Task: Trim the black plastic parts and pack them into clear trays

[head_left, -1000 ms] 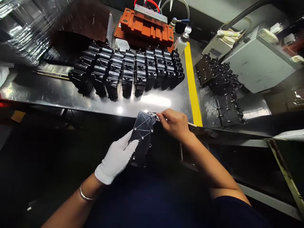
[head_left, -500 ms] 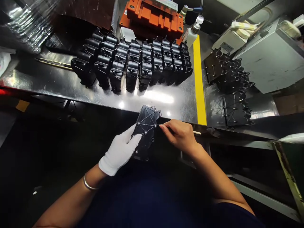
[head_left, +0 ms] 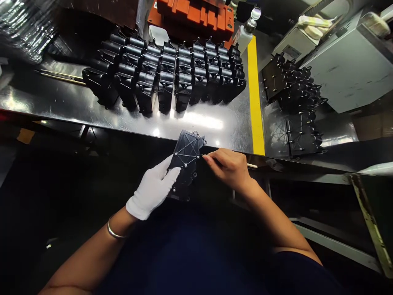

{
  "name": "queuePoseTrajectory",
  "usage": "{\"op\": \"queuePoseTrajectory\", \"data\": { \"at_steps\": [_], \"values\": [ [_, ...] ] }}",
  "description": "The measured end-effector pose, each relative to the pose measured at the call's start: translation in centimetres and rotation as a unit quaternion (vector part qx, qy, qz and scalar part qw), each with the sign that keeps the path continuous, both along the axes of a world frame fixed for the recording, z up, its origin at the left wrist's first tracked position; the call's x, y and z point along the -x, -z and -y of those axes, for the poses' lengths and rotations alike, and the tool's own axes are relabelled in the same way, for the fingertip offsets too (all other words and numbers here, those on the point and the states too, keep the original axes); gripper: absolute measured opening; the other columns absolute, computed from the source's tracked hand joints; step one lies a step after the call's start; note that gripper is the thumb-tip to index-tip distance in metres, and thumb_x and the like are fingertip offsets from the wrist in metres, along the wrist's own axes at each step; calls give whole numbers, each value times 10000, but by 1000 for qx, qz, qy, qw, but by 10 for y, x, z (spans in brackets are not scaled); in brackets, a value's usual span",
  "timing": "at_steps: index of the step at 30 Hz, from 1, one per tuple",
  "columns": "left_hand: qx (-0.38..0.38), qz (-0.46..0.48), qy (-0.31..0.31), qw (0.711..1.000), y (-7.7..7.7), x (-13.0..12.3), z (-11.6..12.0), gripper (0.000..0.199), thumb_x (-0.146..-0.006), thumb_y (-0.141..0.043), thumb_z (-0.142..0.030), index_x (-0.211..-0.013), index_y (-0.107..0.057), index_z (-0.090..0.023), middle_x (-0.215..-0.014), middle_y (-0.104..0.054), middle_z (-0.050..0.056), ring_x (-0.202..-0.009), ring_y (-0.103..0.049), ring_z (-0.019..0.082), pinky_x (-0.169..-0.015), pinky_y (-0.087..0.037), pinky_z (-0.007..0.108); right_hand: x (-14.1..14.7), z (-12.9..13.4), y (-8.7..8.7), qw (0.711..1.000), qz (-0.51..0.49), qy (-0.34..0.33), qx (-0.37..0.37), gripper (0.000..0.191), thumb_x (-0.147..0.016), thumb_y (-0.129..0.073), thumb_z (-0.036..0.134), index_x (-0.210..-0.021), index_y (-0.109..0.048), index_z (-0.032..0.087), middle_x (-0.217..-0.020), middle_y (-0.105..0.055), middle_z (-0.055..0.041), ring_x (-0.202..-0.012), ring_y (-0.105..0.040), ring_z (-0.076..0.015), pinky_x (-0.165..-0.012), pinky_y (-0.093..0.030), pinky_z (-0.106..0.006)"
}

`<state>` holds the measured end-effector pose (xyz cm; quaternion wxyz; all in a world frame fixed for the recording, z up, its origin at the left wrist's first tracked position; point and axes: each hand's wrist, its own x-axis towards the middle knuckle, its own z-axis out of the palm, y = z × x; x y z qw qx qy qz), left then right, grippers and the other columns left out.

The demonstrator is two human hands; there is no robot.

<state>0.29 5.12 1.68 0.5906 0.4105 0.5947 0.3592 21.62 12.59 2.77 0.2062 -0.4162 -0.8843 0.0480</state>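
A flat black plastic part [head_left: 187,147] with crossed ribs and small metal pins is tilted in front of the bench edge. My left hand [head_left: 155,186], in a white glove, grips its lower left side, the thumb over its face. My bare right hand [head_left: 229,164] is closed around a thin stick [head_left: 252,166], whose pale end sticks out behind the hand. The stick's dark tip is close to the part's right edge, by a pin; whether it touches cannot be made out. Rows of black ribbed parts [head_left: 166,78] stand on the metal bench [head_left: 208,123] beyond.
An orange fixture [head_left: 199,16] and a white bottle [head_left: 243,37] stand behind the rows. A yellow stripe [head_left: 256,98] crosses the bench. Further right are more black parts [head_left: 299,90] and a grey box [head_left: 346,65]. Clear plastic wrapping [head_left: 27,28] lies at upper left.
The whole view has shifted, so the bench and rows appear slightly higher and further left. Both hands keep their hold, with the stick still beside the part's right edge.
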Motion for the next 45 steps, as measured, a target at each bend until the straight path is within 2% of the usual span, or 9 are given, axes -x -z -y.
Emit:
{"op": "queuePoseTrajectory", "data": {
  "at_steps": [7,12,17,27,31,34,39,45],
  "values": [
    [1,-3,-6,1000,0,-1,0,544,-848,-568,-415,-1351,-534,-210,-1170,-705,39,-1015,-664,225,-903,-516,299,-2,3,1,1000,13,13,-2,301,-935,-524,324,-699,-645,183,-613,-671,-21,-550,-588,-111,-526,-362,-238],
    [-5,-4,-3,1000,0,-1,0,508,-852,-561,-401,-1332,-552,-234,-1194,-693,11,-1080,-640,218,-950,-490,293,-1,7,4,1000,-18,18,-1,278,-928,-537,303,-708,-648,175,-618,-672,-24,-547,-595,-113,-528,-378,-241],
    [-9,-5,-6,1000,2,-1,0,530,-853,-548,-404,-1349,-535,-217,-1229,-675,38,-1098,-629,224,-972,-480,314,-1,10,9,998,-47,37,16,270,-926,-534,309,-726,-659,178,-629,-679,-27,-555,-607,-117,-535,-401,-240],
    [-2,-1,-13,1000,2,-2,1,547,-840,-575,-413,-1344,-537,-205,-1182,-693,34,-1049,-642,224,-922,-510,316,-2,11,10,995,-77,55,23,265,-917,-547,301,-718,-666,172,-615,-671,-25,-539,-598,-112,-524,-406,-233],
    [0,6,-5,1000,3,-2,2,532,-848,-568,-417,-1345,-534,-232,-1096,-721,14,-955,-666,208,-870,-534,319,-2,13,11,992,-99,57,52,279,-913,-546,320,-704,-661,175,-610,-662,-22,-529,-585,-109,-519,-413,-229],
    [-2,6,-4,1000,4,-1,2,527,-853,-563,-419,-1348,-531,-243,-1089,-724,14,-978,-664,209,-884,-529,323,-1,17,12,990,-111,58,70,270,-909,-550,311,-701,-659,179,-612,-663,-19,-528,-586,-110,-509,-412,-230],
    [-19,5,-12,1000,4,-2,1,507,-846,-569,-402,-1328,-554,-247,-1207,-686,15,-1105,-625,226,-960,-484,318,3,27,13,983,-132,104,73,250,-900,-567,288,-692,-657,182,-613,-665,-14,-527,-592,-110,-504,-412,-231],
    [-21,-7,-11,1000,4,-3,2,529,-842,-557,-422,-1330,-556,-219,-1159,-706,31,-1013,-657,223,-941,-493,329,11,39,15,977,-146,140,72,264,-902,-563,287,-674,-644,182,-604,-655,-11,-524,-588,-111,-522,-428,-232]
  ]
}}
